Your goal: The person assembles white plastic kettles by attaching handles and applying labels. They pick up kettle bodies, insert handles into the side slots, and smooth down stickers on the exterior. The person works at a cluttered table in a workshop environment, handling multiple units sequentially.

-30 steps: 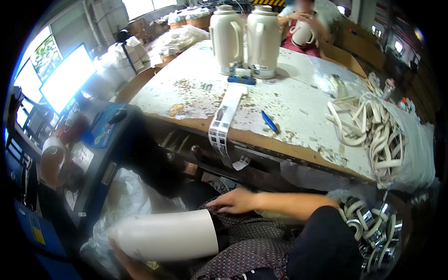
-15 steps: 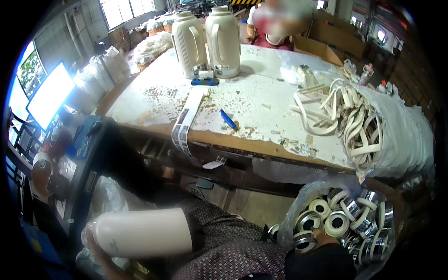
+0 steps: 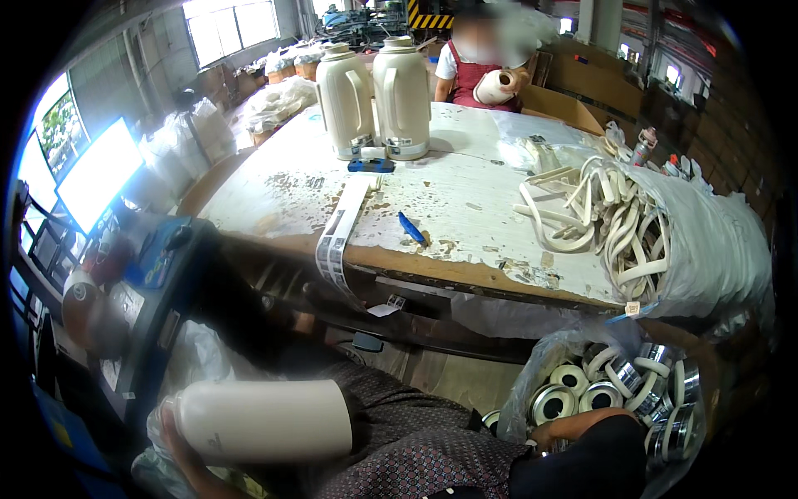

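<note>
My left hand (image 3: 172,434) cups the flask (image 3: 268,422)
Likely slick: hold its end. Right of it, right hand (image 3: 547,433): can't tell grip.

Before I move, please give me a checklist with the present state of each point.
1. Left grip holds white cylinder: ok, the cylinder lies sideways.
2. Right grip holds a part: cannot tell, the view hides it.
3. Plastic bag open: ok, rings show inside.
4. Both jugs upright on the table: ok.
5. Blue tool put away: not ok, it lies on the table.
6. Label strip all on the table: not ok, it hangs over the edge.
</note>
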Demonstrator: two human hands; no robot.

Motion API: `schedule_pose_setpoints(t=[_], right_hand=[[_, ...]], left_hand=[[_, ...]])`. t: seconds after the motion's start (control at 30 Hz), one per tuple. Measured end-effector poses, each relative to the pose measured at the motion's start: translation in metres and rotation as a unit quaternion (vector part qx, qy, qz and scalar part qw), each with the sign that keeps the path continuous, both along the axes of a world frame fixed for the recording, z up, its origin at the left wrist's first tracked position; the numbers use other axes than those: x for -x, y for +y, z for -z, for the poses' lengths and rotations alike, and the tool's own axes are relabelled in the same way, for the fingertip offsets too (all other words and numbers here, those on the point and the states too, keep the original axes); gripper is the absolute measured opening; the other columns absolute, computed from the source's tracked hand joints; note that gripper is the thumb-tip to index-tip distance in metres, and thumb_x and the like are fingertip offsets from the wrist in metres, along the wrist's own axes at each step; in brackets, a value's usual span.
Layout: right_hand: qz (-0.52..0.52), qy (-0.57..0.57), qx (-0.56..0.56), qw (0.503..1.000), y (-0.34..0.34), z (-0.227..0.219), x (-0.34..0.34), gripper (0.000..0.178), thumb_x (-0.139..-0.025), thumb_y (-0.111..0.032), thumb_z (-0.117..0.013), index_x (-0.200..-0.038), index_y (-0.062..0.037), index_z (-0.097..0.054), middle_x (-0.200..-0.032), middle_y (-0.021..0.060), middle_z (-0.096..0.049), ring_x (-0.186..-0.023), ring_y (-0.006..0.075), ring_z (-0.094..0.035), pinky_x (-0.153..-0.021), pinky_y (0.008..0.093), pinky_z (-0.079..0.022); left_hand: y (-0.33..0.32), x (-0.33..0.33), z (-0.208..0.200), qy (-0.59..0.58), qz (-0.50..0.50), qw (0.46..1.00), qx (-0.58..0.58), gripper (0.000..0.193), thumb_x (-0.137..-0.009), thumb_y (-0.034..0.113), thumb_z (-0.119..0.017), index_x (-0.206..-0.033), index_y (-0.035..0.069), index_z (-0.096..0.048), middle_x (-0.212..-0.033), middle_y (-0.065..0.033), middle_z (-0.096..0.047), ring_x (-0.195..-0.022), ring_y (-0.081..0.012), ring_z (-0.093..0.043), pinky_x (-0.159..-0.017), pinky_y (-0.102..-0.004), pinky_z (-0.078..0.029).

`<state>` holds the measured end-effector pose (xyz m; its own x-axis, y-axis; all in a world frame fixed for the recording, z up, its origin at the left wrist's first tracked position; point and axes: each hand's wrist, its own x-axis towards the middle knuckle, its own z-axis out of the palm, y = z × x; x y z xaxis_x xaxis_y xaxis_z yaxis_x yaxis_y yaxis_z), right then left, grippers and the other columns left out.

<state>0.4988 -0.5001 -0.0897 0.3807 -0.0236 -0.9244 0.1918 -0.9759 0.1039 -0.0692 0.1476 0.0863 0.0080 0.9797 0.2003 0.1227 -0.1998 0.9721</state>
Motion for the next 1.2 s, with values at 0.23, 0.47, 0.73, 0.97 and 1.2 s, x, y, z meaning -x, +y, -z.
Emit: schedule_pose_setpoints(t=[0.23, 0.47, 0.73, 0.97, 1.2], right_hand=[[-0.035, 0.059, 0.071, 0.995, 0.059, 0.005, 0.002, 0.055, -0.081, -0.044, -0.072, -0.123, -0.0119, -0.060, -0.129, 0.0100, -0.053, -0.115, 0.0255, -0.051, -0.092, 0.0435, -0.046], [-0.255, 0.240, 0.105, 0.931, 0.308, -0.057, -0.040, 0.065, -0.080, -0.048, -0.075, -0.133, -0.0141, -0.058, -0.140, 0.0105, -0.050, -0.126, 0.0273, -0.048, -0.099, 0.0451, -0.045], [-0.104, 0.119, -0.835, 0.527, 0.585, -0.202, 0.181, 0.086, -0.069, -0.028, -0.085, -0.139, 0.0007, -0.043, -0.121, 0.0126, -0.057, -0.110, 0.0216, -0.056, -0.094, 0.0354, -0.046], [-0.339, 0.007, -0.908, 0.245, 0.572, -0.185, 0.263, 0.104, -0.052, -0.034, -0.091, -0.134, 0.0085, -0.043, -0.106, 0.0166, -0.055, -0.090, 0.0293, -0.053, -0.078, 0.0413, -0.045], [-0.289, -0.012, -0.885, 0.363, 0.570, -0.182, 0.244, 0.096, -0.056, -0.032, -0.091, -0.135, 0.0023, -0.048, -0.111, 0.0160, -0.058, -0.098, 0.0297, -0.056, -0.086, 0.0396, -0.047]], left_hand=[[-0.016, 0.072, 0.068, -0.052, 0.041, 0.996, 0.053, 0.051, -0.099, 0.045, -0.043, -0.123, 0.002, -0.058, -0.120, -0.0113, -0.061, -0.108, -0.0216, -0.058, -0.092, -0.0361, -0.046], [-0.037, 0.043, 0.091, -0.107, -0.086, 0.991, -0.001, 0.049, -0.100, 0.043, -0.038, -0.119, 0.002, -0.058, -0.118, -0.0111, -0.061, -0.106, -0.0226, -0.057, -0.092, -0.0380, -0.046], [-0.067, 0.022, 0.121, -0.216, -0.221, 0.948, -0.075, 0.048, -0.102, 0.041, -0.033, -0.115, 0.003, -0.058, -0.116, -0.0109, -0.061, -0.104, -0.0237, -0.057, -0.092, -0.0401, -0.047], [-0.107, 0.064, 0.103, -0.527, -0.204, 0.822, 0.067, 0.052, -0.099, 0.047, -0.035, -0.122, 0.006, -0.057, -0.122, -0.0107, -0.060, -0.109, -0.0267, -0.056, -0.095, -0.0414, -0.047], [-0.096, 0.063, 0.122, -0.438, -0.166, 0.881, 0.062, 0.051, -0.098, 0.046, -0.040, -0.123, 0.005, -0.057, -0.124, -0.0122, -0.059, -0.111, -0.0273, -0.056, -0.095, -0.0438, -0.047]])
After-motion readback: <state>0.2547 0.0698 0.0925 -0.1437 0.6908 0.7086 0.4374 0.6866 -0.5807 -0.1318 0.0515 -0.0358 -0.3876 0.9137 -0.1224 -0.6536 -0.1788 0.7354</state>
